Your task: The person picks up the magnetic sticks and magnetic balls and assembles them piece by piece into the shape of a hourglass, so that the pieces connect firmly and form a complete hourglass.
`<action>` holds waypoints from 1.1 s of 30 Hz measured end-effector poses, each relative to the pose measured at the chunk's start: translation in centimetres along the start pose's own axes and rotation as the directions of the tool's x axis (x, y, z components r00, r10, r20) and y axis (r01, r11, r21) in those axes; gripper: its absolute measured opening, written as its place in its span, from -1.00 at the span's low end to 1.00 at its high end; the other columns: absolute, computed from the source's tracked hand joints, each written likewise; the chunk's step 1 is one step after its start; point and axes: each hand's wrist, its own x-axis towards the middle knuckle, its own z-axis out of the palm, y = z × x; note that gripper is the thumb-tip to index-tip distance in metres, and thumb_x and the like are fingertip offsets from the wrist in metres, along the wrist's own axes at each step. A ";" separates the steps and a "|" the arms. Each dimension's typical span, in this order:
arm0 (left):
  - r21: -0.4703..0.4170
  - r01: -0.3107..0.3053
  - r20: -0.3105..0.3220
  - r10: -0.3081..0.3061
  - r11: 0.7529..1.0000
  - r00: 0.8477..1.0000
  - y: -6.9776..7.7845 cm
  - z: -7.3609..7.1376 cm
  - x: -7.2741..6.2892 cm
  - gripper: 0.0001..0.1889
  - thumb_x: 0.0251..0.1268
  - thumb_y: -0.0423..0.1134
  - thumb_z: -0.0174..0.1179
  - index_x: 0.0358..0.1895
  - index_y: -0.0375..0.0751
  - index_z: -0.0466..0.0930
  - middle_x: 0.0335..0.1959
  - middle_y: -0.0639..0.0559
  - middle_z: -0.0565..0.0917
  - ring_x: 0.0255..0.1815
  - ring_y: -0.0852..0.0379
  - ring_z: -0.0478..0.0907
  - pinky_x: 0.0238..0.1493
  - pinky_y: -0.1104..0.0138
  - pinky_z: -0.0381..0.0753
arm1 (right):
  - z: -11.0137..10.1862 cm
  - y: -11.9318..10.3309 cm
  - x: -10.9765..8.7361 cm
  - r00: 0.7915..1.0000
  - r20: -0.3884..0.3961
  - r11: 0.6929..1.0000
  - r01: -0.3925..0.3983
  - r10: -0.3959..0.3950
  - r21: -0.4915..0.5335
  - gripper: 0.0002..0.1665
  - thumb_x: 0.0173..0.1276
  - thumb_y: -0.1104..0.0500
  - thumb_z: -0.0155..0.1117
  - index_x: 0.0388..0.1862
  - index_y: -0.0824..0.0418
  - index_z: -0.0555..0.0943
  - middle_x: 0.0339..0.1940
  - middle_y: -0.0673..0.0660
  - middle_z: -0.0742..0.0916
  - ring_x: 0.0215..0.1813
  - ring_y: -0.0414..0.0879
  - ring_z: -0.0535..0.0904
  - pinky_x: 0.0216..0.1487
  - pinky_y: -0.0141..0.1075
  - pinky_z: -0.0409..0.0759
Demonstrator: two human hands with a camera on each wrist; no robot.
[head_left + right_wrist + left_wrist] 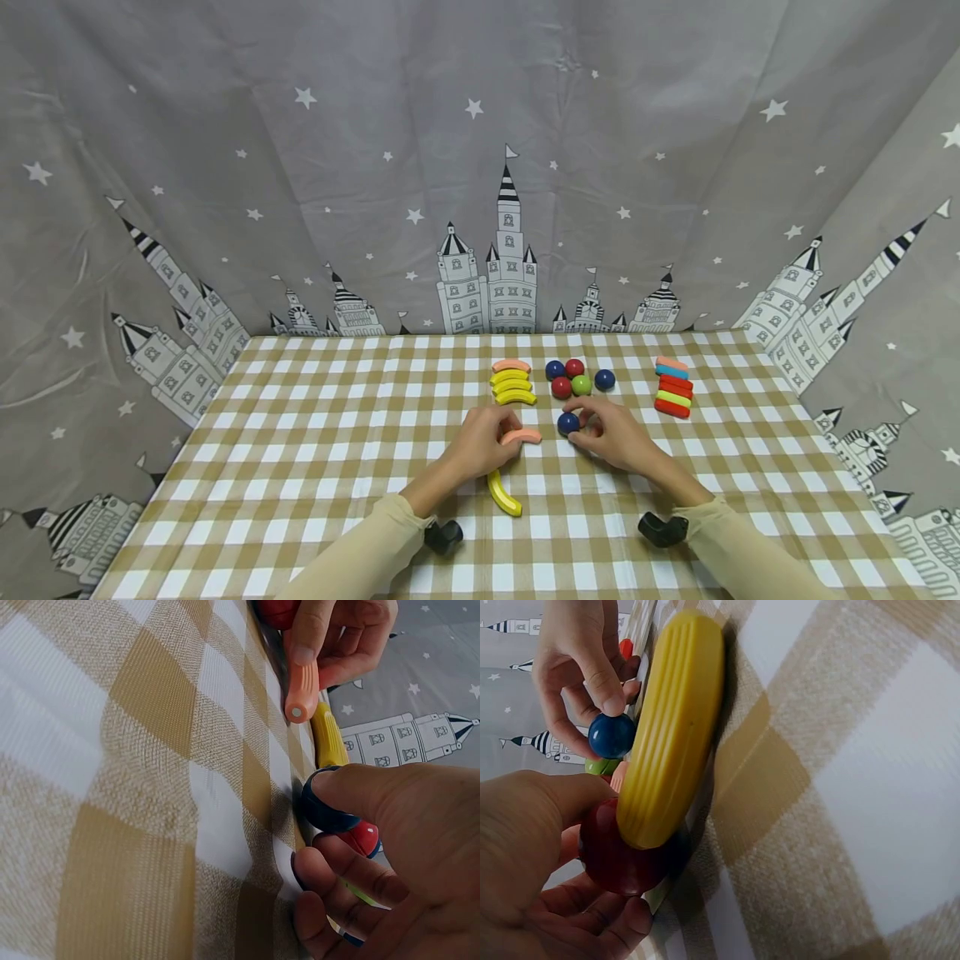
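My left hand (483, 442) pinches a curved pink rod (529, 436), whose free end with a pale dot points to the right. Tucked within that hand is a red ball (615, 859), hidden in the head view. A ridged, curved yellow rod (506, 497) extends toward me from under the hand, one end against the red ball in the left wrist view. My right hand (617, 435) holds a dark blue ball (567, 423) between thumb and fingers, a short gap from the pink rod's end. The thumb lies on the blue ball (324, 810) in the right wrist view.
Behind the hands, a row of curved rods (512, 384), yellow and pink, lies beside several balls (581, 384) in blue, red and green. Farther right sit several straight rods (674, 387). A checked cloth (315, 433) covers the table; a grey curtain (360, 167) hangs behind.
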 end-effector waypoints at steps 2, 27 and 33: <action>0.006 -0.004 0.004 0.004 1.000 1.000 0.0 0.0 0.0 -0.88 0.27 -0.29 0.43 -0.34 -0.18 0.66 -0.56 0.07 0.55 -0.51 0.27 0.39 -0.49 0.42 0.41 | -0.1 0.0 0.0 1.000 0.007 1.000 0.010 -0.010 -0.001 -0.53 0.25 0.26 0.53 0.15 0.17 0.65 -0.24 0.06 0.67 -0.38 -0.18 0.50 -0.30 -0.34 0.52; -0.008 -0.024 0.059 0.024 1.000 0.998 -0.2 -0.1 1.4 -0.93 0.29 -0.27 0.44 -0.27 -0.18 0.78 -0.50 0.12 0.70 -0.58 0.31 0.46 -0.49 0.44 0.44 | -0.1 0.2 -0.2 0.999 0.043 0.996 0.012 -0.016 0.083 -0.57 0.27 0.29 0.51 0.11 0.18 0.63 0.02 0.15 0.75 -0.35 -0.12 0.51 -0.28 -0.34 0.52; 0.051 -0.030 0.073 0.026 0.998 0.997 0.0 -0.5 1.5 -0.93 0.26 -0.30 0.46 -0.26 -0.19 0.79 -0.39 0.09 0.75 -0.41 0.16 0.57 -0.32 0.38 0.49 | -0.2 0.2 -0.3 0.999 0.048 0.996 -0.002 -0.002 0.087 -0.57 0.28 0.27 0.51 0.12 0.19 0.63 0.00 0.13 0.74 -0.33 -0.10 0.51 -0.27 -0.34 0.52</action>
